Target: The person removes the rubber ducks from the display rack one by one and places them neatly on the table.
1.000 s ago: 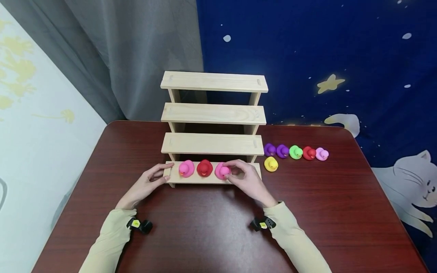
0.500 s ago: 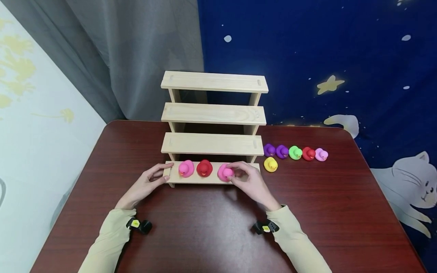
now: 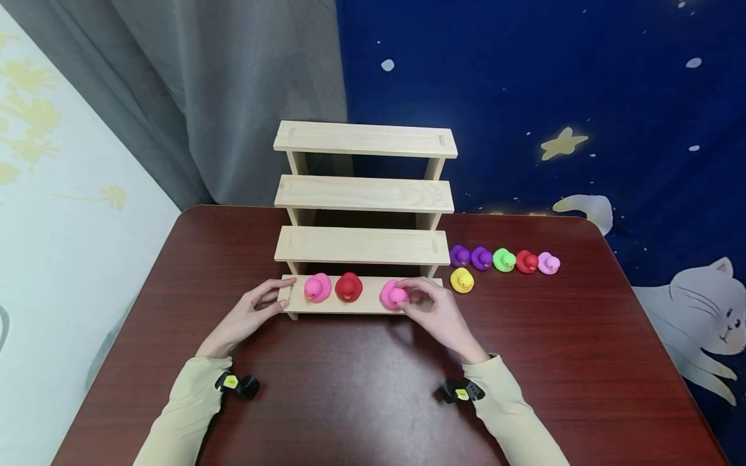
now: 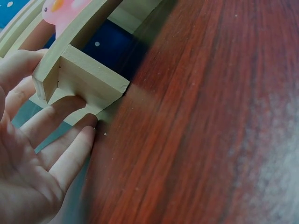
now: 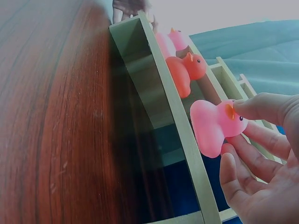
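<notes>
A tiered wooden display stand (image 3: 361, 246) stands on the table, with a pink rubber duck (image 3: 317, 287) and a red rubber duck (image 3: 349, 287) on its lowest step. My left hand (image 3: 250, 314) grips the left end of that step, thumb at the front and index finger at the back; in the left wrist view, other fingers (image 4: 70, 149) reach beneath the board. Toward the step's right end, my right hand (image 3: 440, 317) pinches a second pink rubber duck (image 5: 215, 126) between thumb and fingers. This duck's base appears to be on the step.
Right of the stand, purple ducks (image 3: 482, 258), a green duck (image 3: 504, 260), a red duck (image 3: 527, 262) and a light pink duck (image 3: 548, 263) form a row. A yellow duck (image 3: 462, 280) sits in front of them. Curtains (image 3: 524, 97) hang behind the dark red table (image 3: 350, 401).
My right hand has slid the pink duck to the right along the lowest step, widening the gap from the red duck. The left hand stays at the step's left end.
</notes>
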`<state>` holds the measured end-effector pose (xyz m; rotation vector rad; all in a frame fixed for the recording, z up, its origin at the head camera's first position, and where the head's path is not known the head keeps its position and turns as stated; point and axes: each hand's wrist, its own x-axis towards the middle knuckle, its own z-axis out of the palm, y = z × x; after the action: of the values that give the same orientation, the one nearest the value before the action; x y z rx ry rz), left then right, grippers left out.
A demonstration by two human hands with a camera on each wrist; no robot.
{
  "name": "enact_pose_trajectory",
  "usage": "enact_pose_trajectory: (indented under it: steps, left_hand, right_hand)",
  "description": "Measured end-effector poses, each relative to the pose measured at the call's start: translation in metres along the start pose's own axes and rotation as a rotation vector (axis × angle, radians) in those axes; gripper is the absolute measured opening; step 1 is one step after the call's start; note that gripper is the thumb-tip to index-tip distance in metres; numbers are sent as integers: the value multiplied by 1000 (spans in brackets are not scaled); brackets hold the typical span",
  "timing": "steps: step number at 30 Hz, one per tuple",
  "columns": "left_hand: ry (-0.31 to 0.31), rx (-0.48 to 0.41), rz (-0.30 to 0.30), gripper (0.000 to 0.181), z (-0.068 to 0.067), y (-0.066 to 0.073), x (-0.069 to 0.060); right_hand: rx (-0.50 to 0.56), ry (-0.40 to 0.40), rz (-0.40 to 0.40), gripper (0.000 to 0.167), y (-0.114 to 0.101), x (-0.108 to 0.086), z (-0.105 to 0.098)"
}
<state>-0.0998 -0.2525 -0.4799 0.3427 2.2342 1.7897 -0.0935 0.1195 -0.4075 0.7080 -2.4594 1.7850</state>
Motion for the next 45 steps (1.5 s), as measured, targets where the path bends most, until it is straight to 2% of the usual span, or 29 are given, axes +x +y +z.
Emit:
enact_pose_trajectory:
  steps: [13, 21, 27, 34, 45]
  left_hand:
    - [1, -9, 9, 47, 0, 0, 0]
    - [-3, -7, -1, 47, 0, 0, 0]
    - [-1, 2, -13, 48, 0, 0, 0]
    - [4, -1, 10, 46, 0, 0, 0]
    - [5, -13, 11, 47, 0, 0, 0]
  right_hand:
    - [-4, 18, 20, 29, 3, -6, -6]
    - [-7, 27, 61, 29, 2, -9, -11]
    - [-35, 41, 48, 29, 3, -10, -17]
    - [-68, 63, 41, 30, 4, -14, -27]
    - [-83, 87, 45, 31, 6, -19, -36]
